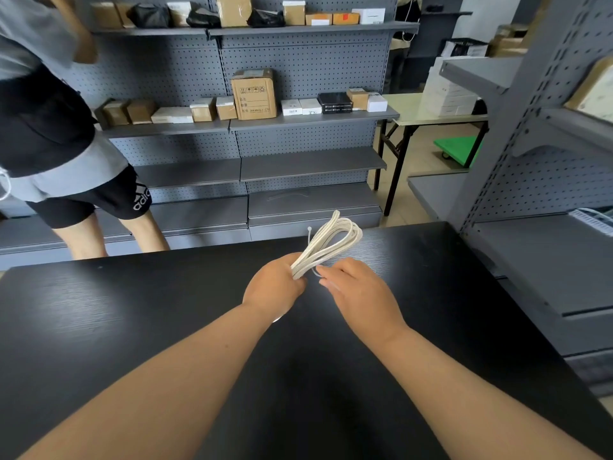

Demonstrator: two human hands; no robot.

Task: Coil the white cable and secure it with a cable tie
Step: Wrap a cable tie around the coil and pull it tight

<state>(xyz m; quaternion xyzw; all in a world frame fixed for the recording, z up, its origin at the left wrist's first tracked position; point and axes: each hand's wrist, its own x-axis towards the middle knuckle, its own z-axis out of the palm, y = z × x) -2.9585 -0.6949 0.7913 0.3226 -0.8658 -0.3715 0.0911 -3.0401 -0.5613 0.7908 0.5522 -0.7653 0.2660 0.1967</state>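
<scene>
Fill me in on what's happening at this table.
A person at the black table grips a coiled bundle of white cable in the left hand, with the loops sticking up and away. The right hand pinches one end of a thin white cable tie beside the bundle; its other end pokes up by the loops. Whether the tie is fastened cannot be told. Another person stands by the grey shelves behind.

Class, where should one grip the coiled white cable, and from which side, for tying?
Grip the coiled white cable at its near, bunched end, from the left, as the left hand does: strands lie tight there, while the far loops fan open.
</scene>
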